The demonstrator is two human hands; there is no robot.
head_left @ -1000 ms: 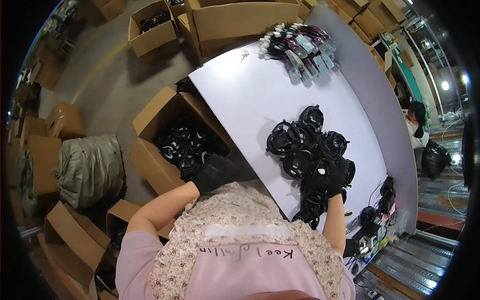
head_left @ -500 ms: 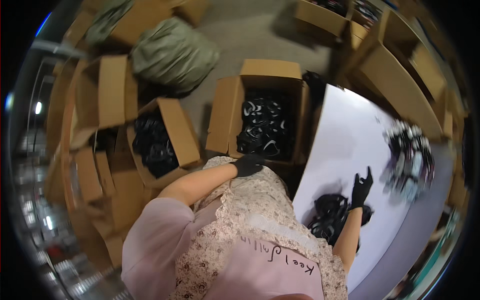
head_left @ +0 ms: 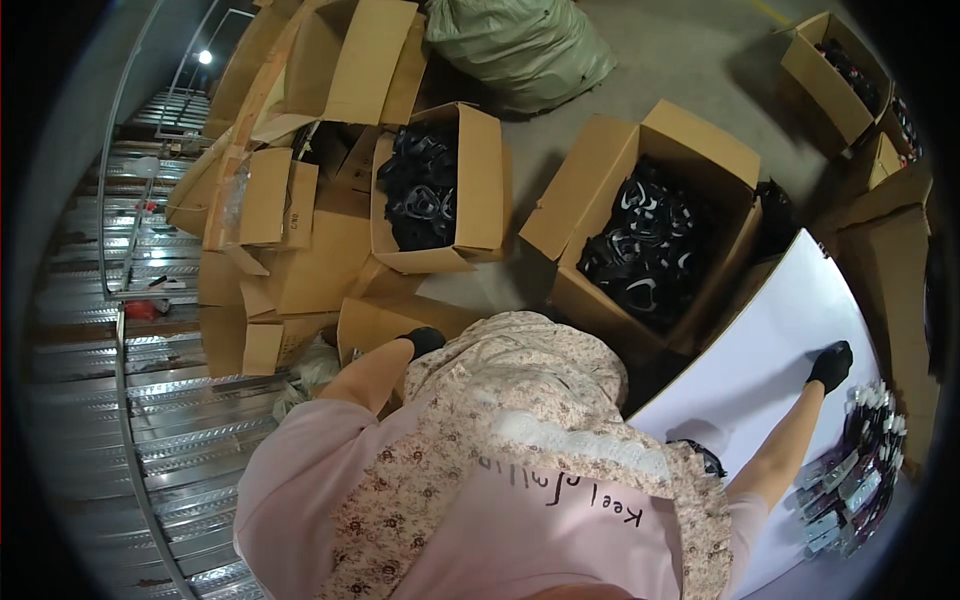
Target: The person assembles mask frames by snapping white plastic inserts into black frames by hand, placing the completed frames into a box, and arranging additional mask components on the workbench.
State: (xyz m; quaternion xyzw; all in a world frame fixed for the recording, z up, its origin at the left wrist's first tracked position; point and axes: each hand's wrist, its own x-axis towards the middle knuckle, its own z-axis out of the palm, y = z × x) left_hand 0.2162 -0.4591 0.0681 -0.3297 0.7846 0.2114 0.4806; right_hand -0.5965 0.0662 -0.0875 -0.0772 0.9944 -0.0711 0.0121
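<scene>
My left hand [head_left: 425,342], in a black glove, is beside my floral apron at the edge of an open cardboard flap [head_left: 365,318]; its fingers are hard to make out. My right hand [head_left: 831,367], also in a black glove, is over the far part of the white table [head_left: 770,345]. Its fingers look curled together, and whatever they may hold is hidden. Nearest to it lies a heap of small packed items with dark cords and pale tags [head_left: 855,475]. The pile of black pieces [head_left: 697,456] on the table is mostly covered by my apron.
Ahead stands an open carton [head_left: 590,195] full of black and grey curved pieces [head_left: 650,240]. A smaller carton [head_left: 480,180] to its left holds similar pieces. A green sack [head_left: 520,50] lies farther off. More cartons [head_left: 830,85] stand at the far right.
The view has turned left. My left hand has moved from the apron front by the carton to the apron's left side. My right hand has reached farther out, its spread fingers now drawn together.
</scene>
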